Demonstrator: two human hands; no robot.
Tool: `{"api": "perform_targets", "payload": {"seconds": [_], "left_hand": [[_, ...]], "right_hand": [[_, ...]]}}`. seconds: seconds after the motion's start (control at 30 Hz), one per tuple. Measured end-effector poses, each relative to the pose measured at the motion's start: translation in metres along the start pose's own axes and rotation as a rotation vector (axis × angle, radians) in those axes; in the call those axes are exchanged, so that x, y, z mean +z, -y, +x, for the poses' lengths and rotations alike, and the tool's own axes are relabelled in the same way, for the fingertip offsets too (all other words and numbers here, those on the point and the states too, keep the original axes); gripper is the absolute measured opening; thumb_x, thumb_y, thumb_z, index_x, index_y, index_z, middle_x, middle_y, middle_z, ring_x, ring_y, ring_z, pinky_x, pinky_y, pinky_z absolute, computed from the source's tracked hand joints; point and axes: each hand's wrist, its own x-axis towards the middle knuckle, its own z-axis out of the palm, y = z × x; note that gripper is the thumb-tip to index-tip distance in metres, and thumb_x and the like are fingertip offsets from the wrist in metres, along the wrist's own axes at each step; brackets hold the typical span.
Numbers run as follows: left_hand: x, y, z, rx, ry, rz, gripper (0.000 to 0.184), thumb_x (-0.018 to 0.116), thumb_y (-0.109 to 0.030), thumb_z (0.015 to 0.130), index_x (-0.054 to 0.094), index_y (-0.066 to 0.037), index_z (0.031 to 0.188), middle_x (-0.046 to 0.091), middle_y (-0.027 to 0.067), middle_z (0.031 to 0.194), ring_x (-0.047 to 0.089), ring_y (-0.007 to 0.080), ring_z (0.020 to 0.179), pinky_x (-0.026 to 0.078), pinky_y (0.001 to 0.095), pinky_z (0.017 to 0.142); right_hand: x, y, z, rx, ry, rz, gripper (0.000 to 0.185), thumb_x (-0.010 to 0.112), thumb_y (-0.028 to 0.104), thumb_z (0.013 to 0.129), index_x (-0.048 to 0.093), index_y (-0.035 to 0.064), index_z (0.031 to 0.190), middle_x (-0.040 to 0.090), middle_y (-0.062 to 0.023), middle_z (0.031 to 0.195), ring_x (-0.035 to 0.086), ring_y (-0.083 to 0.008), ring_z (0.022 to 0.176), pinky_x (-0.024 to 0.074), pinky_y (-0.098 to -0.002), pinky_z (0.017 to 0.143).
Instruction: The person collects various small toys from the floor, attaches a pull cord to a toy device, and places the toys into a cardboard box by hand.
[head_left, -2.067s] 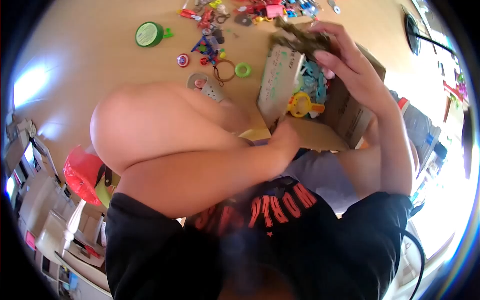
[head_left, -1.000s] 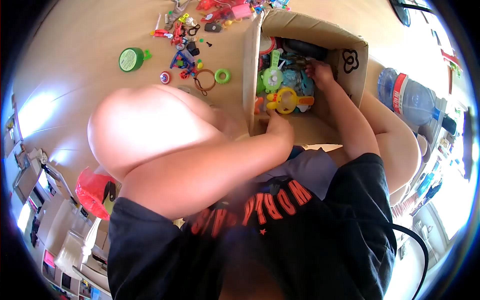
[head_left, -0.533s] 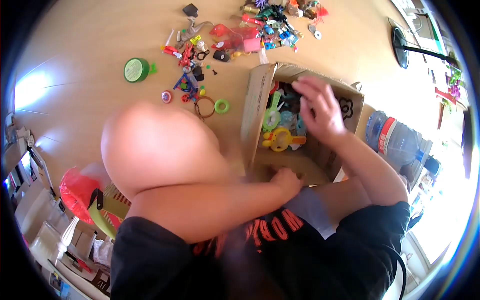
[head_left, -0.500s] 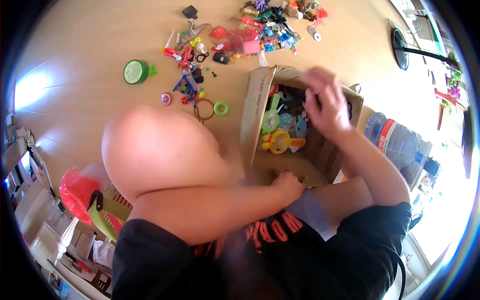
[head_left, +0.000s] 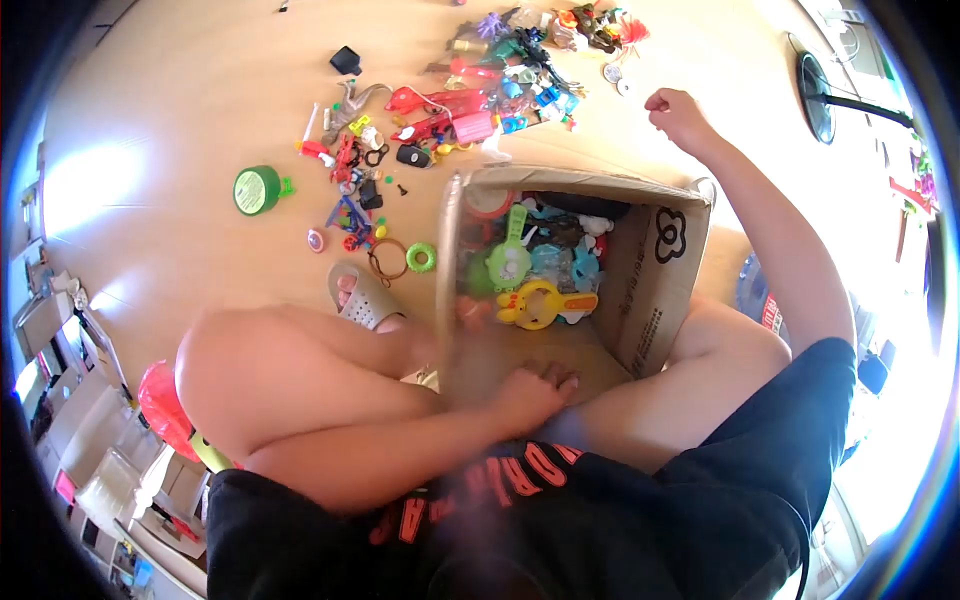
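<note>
My left hand (head_left: 535,396) rests at the near edge of an open cardboard box (head_left: 640,300), its fingers curled over the edge. Inside the box lie a yellow rabbit-shaped toy (head_left: 540,305), a green toy (head_left: 508,262), light blue pieces (head_left: 584,264) and a dark rounded object (head_left: 588,206). Beyond the box's far right corner, my right hand (head_left: 677,117) is raised over the floor with its fingers curled; whether anything small is in it cannot be made out.
Many small toys (head_left: 520,85) are spread over the floor (head_left: 200,130) beyond the box. To the left are a green round container (head_left: 256,190), a green ring (head_left: 421,257) and my shoe (head_left: 365,295). A large water bottle (head_left: 752,285) and a black round stand (head_left: 816,98) are at the right.
My right hand has moved from over the box out past its far right corner, and its fingers have curled. The box appears lower and further left in the view. My left hand stays at the near edge.
</note>
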Motion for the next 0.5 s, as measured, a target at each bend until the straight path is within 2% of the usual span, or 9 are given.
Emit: {"api": "perform_targets", "payload": {"seconds": [0.03, 0.13, 0.17, 0.23, 0.3, 0.37, 0.43, 0.5], "left_hand": [[0.005, 0.003, 0.002, 0.013, -0.076, 0.018, 0.044, 0.052, -0.015, 0.086, 0.049, -0.005, 0.128, 0.057, 0.0235, 0.121, 0.065, 0.0347, 0.098, 0.052, 0.0447, 0.084], [-0.013, -0.004, 0.008, -0.027, -0.068, -0.042, 0.045, 0.052, -0.014, 0.085, 0.049, -0.007, 0.129, 0.057, 0.0218, 0.122, 0.065, 0.0347, 0.096, 0.053, 0.0448, 0.081], [-0.028, -0.009, 0.012, -0.076, 0.021, -0.122, 0.044, 0.052, -0.014, 0.085, 0.050, -0.007, 0.128, 0.058, 0.0216, 0.122, 0.065, 0.0348, 0.096, 0.053, 0.0447, 0.081], [-0.060, -0.014, 0.026, -0.171, 0.180, -0.274, 0.043, 0.052, -0.014, 0.085, 0.051, -0.007, 0.127, 0.058, 0.0210, 0.121, 0.065, 0.0350, 0.095, 0.054, 0.0443, 0.080], [-0.063, -0.015, 0.032, -0.132, 0.059, -0.215, 0.044, 0.052, -0.015, 0.085, 0.050, -0.008, 0.129, 0.058, 0.0210, 0.121, 0.065, 0.0359, 0.097, 0.055, 0.0437, 0.080], [-0.044, -0.012, 0.043, -0.128, -0.072, -0.080, 0.046, 0.052, -0.015, 0.086, 0.048, -0.008, 0.131, 0.059, 0.0209, 0.120, 0.064, 0.0360, 0.097, 0.055, 0.0428, 0.079], [-0.013, -0.015, 0.055, -0.167, -0.196, 0.082, 0.048, 0.051, -0.015, 0.086, 0.046, -0.009, 0.134, 0.059, 0.0205, 0.120, 0.065, 0.0355, 0.097, 0.056, 0.0416, 0.078], [-0.019, -0.022, 0.068, -0.188, -0.256, 0.093, 0.052, 0.052, -0.015, 0.086, 0.043, -0.010, 0.137, 0.059, 0.0192, 0.121, 0.066, 0.0341, 0.095, 0.056, 0.0407, 0.076]], "right_hand": [[-0.002, -0.006, 0.014, -0.072, 0.007, -0.067, 0.020, 0.062, 0.007, 0.078, 0.066, 0.0041, 0.098, 0.067, -0.0135, 0.098, 0.065, -0.0254, 0.088, 0.0525, -0.0358, 0.081], [-0.013, -0.016, 0.053, -0.300, -0.005, -0.264, 0.020, 0.063, 0.006, 0.078, 0.065, 0.0055, 0.098, 0.066, -0.0132, 0.101, 0.065, -0.0275, 0.091, 0.0522, -0.0380, 0.083], [-0.019, -0.019, 0.064, -0.376, -0.034, -0.324, 0.021, 0.064, 0.006, 0.078, 0.064, 0.0060, 0.099, 0.065, -0.0133, 0.102, 0.065, -0.0279, 0.091, 0.0522, -0.0386, 0.082], [-0.033, -0.023, 0.085, -0.343, -0.006, -0.324, 0.024, 0.066, 0.007, 0.076, 0.062, 0.0070, 0.100, 0.065, -0.0132, 0.103, 0.064, -0.0292, 0.091, 0.0522, -0.0402, 0.080], [-0.040, -0.023, 0.107, -0.352, 0.033, -0.346, 0.025, 0.067, 0.008, 0.076, 0.062, 0.0075, 0.100, 0.065, -0.0131, 0.099, 0.064, -0.0296, 0.090, 0.0521, -0.0405, 0.079], [-0.044, -0.040, 0.133, -0.453, 0.077, -0.414, 0.028, 0.072, 0.012, 0.072, 0.061, 0.0090, 0.098, 0.065, -0.0143, 0.091, 0.064, -0.0301, 0.089, 0.0521, -0.0396, 0.078], [-0.047, -0.048, 0.158, -0.448, 0.132, -0.435, 0.033, 0.073, 0.013, 0.070, 0.060, 0.0100, 0.100, 0.065, -0.0135, 0.093, 0.064, -0.0307, 0.089, 0.0517, -0.0407, 0.078], [-0.040, -0.051, 0.173, -0.490, 0.061, -0.437, 0.037, 0.073, 0.012, 0.070, 0.058, 0.0096, 0.103, 0.064, -0.0141, 0.093, 0.063, -0.0315, 0.090, 0.0513, -0.0418, 0.078]]}}
